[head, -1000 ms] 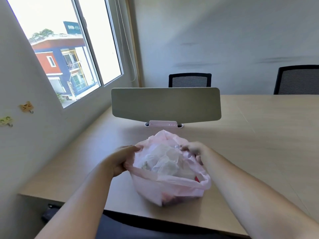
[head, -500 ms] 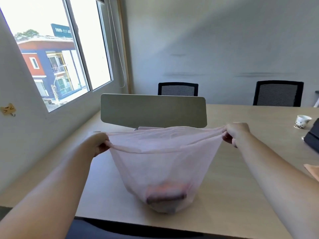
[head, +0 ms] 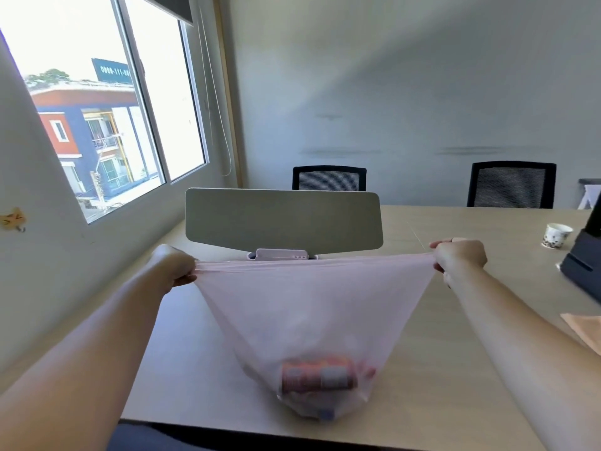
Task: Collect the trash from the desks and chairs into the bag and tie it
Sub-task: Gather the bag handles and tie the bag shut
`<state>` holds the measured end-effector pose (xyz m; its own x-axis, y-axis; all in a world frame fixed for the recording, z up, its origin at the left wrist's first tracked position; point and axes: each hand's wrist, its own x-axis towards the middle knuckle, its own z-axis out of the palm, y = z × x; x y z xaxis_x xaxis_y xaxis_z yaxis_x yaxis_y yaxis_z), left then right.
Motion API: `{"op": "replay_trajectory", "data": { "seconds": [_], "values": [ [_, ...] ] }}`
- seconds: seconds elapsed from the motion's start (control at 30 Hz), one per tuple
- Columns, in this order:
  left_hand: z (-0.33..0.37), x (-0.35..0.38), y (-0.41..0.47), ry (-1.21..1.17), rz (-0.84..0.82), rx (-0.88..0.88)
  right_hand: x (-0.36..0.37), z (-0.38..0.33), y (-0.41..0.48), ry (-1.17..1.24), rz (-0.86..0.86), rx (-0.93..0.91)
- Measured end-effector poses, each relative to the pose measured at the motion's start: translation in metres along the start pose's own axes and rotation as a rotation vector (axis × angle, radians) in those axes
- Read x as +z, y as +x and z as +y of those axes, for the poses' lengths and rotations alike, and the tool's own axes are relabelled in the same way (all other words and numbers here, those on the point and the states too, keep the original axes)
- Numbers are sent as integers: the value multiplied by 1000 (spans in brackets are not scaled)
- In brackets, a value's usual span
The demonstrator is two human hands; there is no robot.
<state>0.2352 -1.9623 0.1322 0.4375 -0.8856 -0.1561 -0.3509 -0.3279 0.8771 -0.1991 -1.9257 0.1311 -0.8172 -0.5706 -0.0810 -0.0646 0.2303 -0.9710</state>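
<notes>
– Pink film bag [head: 312,307]: where is it?
– On the desk [head: 439,369], just in front of the grey divider [head: 283,219]. Base sits on the desktop. Mouth is pulled flat and taut, about level with the divider's foot.
– Hands?
– Left hand [head: 175,266] is fisted round the rim's left end, in front of the divider's left end. Right hand [head: 460,257] pinches the other end, out past the divider's right end. Both are clamped on film, no spread fingers.
– Contents?
– Orange-and-white can [head: 317,375] lying at the bottom. Something paler under it, probably paper; the film blurs it.
– Step?
– Looks like the person is setting up the tie. Collection may not be finished: a paper cup [head: 556,235] stands well right of the divider. Can't tell if it's trash.
– How to tie it well?
– Hold equal lengths in each hand. Ease the tension, since thin film stretched this hard may tear at the grips. Bring both ends together above the can, cross them, tuck one under, pull snug onto the load. Leave the base on the desk so no weight hangs on the knot. Add a second knot on top.
</notes>
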Motion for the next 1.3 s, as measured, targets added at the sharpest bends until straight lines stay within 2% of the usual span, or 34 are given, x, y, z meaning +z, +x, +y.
{"op": "replay_trajectory", "data": {
  "seconds": [0.1,0.17,0.2,0.27,0.33,0.37,0.43,0.5,0.6,0.67,0.77,0.83,0.9,0.93,1.1,1.2,1.3],
  "values": [
    [2,2,-6,27,-58,11,4,1,-17,-171,36,-192],
    [3,6,-13,-22,-89,6,12,-7,-42,-253,70,-433],
    [4,7,-17,-56,-99,13,20,-15,-59,-229,15,-566],
    [6,9,-23,-102,-121,53,40,-23,-98,-202,-279,-812],
    [4,7,-25,-124,-134,83,66,-18,-141,-411,-657,-997],
    [3,5,-25,-127,-140,94,80,-11,-157,-577,-792,-1034],
    [0,3,-26,-115,-169,115,104,7,-174,-936,-892,-1003],
    [-6,-3,-25,-127,-187,134,118,21,-174,-1114,-858,-931],
    [-19,-18,-22,-210,-259,174,121,23,-164,-964,-769,-892],
    [-34,-25,-20,-242,-382,204,122,19,-155,-944,-807,-884],
    [-64,-21,-18,44,-439,205,119,13,-148,-914,-863,-897],
    [-77,-4,-26,128,-533,201,116,10,-143,-904,-892,-897],
    [-82,20,-32,13,-638,187,110,11,-140,-883,-935,-889],
    [-80,34,-36,-85,-638,181,107,11,-140,-879,-954,-879],
    [-58,100,-59,-644,-422,43,98,34,-149,-837,-1019,-837],
    [-48,112,-67,-769,-408,14,103,67,-154,-1000,-1058,-835],
    [-44,113,-71,-774,-399,20,112,95,-157,-1117,-963,-949]
  ]
}}
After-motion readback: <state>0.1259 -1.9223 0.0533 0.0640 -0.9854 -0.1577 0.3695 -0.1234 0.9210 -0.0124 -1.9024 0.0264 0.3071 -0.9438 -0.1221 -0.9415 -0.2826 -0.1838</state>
